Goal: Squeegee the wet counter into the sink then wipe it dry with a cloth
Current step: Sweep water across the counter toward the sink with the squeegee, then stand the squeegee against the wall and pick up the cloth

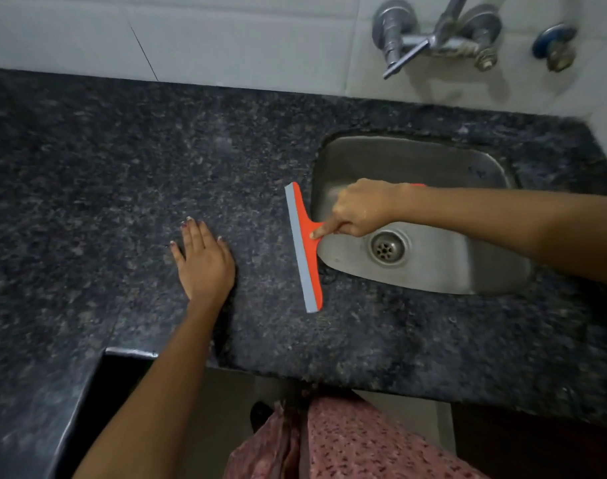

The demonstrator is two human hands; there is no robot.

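From the head camera I'm looking down on a dark speckled granite surface (pixel 122 174) with a stainless steel sink basin (pixel 433 167) set into its right side. My right hand (pixel 361 209) is clenched around the handle of the orange plastic squeegee with the grey rubber blade (pixel 304 250), index finger stretched out along the handle's neck toward the blade. The hand sits over the sink, and the blade lies on the granite just beside the sink's left rim, running from far to near with its near end angled slightly right. My left hand (pixel 202 257) is released, fingers spread, palm flat on the surface, well to the left of the blade and touching nothing else. The round metal drain (pixel 387 246) shows in the basin floor just below my right wrist. On the white tiled wall (pixel 226 36) behind, a chrome tap fitting (pixel 436 36) hangs above the sink. At the bottom edge, pink patterned fabric (pixel 347 440) of my clothing shows.
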